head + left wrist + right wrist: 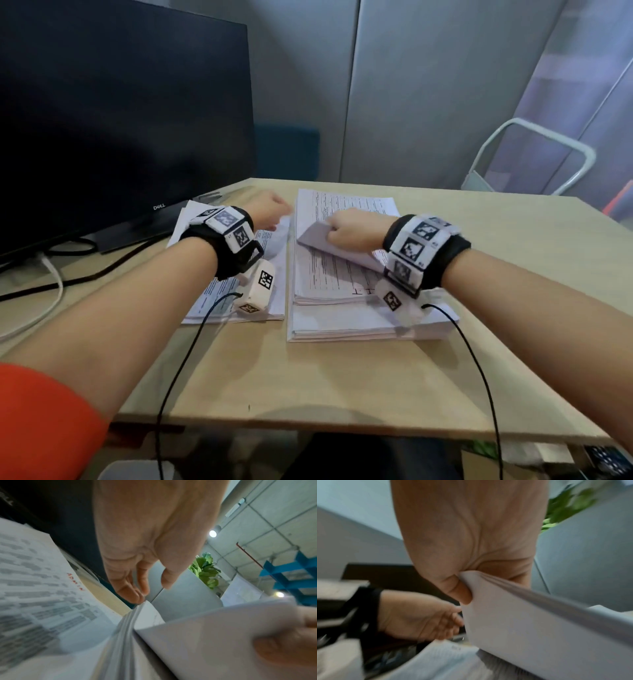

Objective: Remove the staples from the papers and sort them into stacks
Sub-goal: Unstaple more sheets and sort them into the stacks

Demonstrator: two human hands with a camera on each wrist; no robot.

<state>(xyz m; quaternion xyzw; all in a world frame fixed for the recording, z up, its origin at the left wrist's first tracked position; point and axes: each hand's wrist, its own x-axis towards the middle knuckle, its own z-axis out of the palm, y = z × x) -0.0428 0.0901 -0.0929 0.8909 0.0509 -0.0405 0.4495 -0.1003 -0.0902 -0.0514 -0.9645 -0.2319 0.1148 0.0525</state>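
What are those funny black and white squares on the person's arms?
They are printed square markers on white blocks, fixed to a black band around each wrist: the left wristband and the right wristband. A small white box with more markers hangs under each band, and a thin black cable runs back from each. The arms are bare, with an orange sleeve high on the left one.

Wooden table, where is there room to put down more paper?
Bare light wooden table lies between the near edge and both white paper stacks, and right of them. Crowded left: black monitor, cables.
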